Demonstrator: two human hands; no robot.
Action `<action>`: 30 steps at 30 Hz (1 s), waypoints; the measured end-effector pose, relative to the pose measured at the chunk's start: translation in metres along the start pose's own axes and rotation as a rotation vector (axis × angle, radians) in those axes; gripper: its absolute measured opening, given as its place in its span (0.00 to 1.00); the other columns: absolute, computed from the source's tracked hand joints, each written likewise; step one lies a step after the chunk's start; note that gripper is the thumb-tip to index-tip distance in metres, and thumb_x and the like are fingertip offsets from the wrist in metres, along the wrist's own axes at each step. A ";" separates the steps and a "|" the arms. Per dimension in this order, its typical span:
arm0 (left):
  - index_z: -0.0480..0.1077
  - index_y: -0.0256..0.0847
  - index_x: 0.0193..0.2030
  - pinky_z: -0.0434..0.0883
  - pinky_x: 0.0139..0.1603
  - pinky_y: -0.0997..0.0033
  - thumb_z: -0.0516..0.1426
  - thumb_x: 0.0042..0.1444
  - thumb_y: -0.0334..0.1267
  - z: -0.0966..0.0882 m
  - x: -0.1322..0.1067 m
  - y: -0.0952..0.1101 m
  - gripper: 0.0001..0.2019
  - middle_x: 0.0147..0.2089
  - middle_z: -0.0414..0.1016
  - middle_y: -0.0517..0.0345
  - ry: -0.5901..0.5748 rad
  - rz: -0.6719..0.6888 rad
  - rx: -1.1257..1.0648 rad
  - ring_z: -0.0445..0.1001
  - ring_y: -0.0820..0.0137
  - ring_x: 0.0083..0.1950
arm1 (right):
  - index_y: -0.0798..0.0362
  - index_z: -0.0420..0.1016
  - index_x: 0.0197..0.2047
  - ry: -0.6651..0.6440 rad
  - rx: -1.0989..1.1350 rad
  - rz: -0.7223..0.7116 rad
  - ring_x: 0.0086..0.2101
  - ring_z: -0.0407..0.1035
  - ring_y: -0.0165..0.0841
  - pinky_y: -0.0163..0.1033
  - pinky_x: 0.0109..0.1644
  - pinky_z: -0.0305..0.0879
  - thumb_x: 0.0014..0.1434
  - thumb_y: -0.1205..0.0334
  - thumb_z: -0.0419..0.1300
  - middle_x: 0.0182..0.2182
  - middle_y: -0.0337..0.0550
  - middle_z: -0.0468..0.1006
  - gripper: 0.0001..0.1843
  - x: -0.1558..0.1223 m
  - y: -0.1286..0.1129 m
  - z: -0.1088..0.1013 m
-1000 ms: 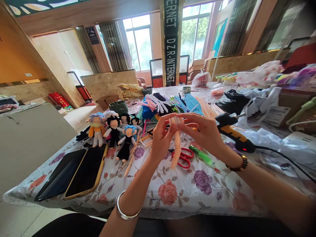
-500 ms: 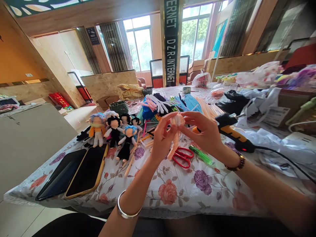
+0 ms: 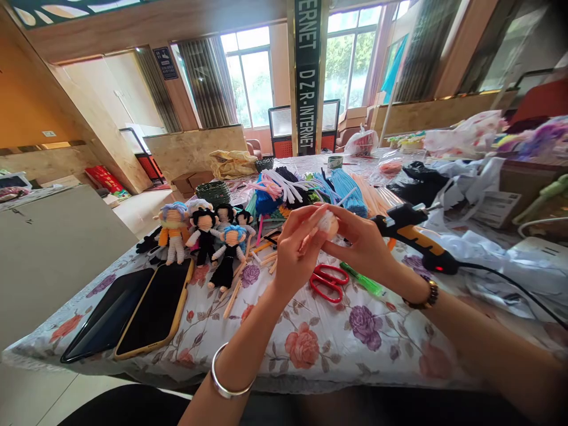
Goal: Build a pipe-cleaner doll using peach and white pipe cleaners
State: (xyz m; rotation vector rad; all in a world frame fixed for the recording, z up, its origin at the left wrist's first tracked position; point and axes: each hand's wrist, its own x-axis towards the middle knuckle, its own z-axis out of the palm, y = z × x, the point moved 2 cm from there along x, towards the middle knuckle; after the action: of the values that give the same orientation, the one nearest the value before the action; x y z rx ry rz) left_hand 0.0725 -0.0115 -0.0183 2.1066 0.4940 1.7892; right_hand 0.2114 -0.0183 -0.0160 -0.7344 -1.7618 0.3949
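Observation:
Between my two hands, above the table, is a small round peach-and-white pipe-cleaner piece [image 3: 329, 224], much like the heads of the finished dolls. My left hand [image 3: 297, 248] grips it from the left, its fingers partly covering it. On the other side my right hand [image 3: 366, 242] pinches it between thumb and fingers. Below the hands lie red-handled scissors [image 3: 329, 284] and a green packet [image 3: 364, 279]. Several pipe-cleaner dolls [image 3: 206, 228] stand grouped to the left. Behind my hands are bundles of coloured pipe cleaners [image 3: 341, 183].
A black-and-yellow glue gun [image 3: 417, 239] with a red light and a cord lies by my right hand. Two phones [image 3: 153, 313] rest at the left edge of the flowered tablecloth [image 3: 302, 346]. White bags [image 3: 474, 254] and a cardboard box [image 3: 510, 192] crowd the right.
The peach piece has been turned in my hands, and its dangling strand no longer shows. My left fingers have closed further over it, and both hands have shifted slightly.

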 end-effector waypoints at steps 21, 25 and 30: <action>0.78 0.47 0.41 0.73 0.49 0.68 0.62 0.51 0.34 0.003 0.005 -0.003 0.10 0.45 0.75 0.56 0.068 -0.280 -0.405 0.73 0.68 0.50 | 0.46 0.64 0.59 0.105 -0.466 -0.309 0.50 0.71 0.34 0.38 0.53 0.69 0.58 0.66 0.58 0.52 0.42 0.75 0.25 -0.002 -0.006 -0.005; 0.76 0.45 0.43 0.71 0.51 0.67 0.62 0.52 0.37 0.002 0.005 -0.004 0.10 0.46 0.76 0.56 0.022 -0.328 -0.293 0.73 0.68 0.50 | 0.46 0.64 0.60 0.114 -0.515 -0.334 0.49 0.72 0.33 0.36 0.52 0.70 0.57 0.68 0.58 0.52 0.42 0.75 0.26 -0.001 -0.005 -0.006; 0.72 0.46 0.49 0.71 0.48 0.70 0.61 0.53 0.40 0.001 0.005 -0.009 0.16 0.48 0.76 0.56 -0.038 -0.328 -0.159 0.73 0.69 0.48 | 0.44 0.61 0.62 0.054 -0.578 -0.371 0.50 0.71 0.33 0.36 0.53 0.70 0.58 0.69 0.58 0.53 0.41 0.74 0.29 0.002 -0.003 -0.010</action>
State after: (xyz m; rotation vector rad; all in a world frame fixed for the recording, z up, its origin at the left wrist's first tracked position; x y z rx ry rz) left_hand 0.0743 -0.0014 -0.0177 1.8277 0.6242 1.5456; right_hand 0.2201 -0.0203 -0.0094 -0.7798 -1.9268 -0.3993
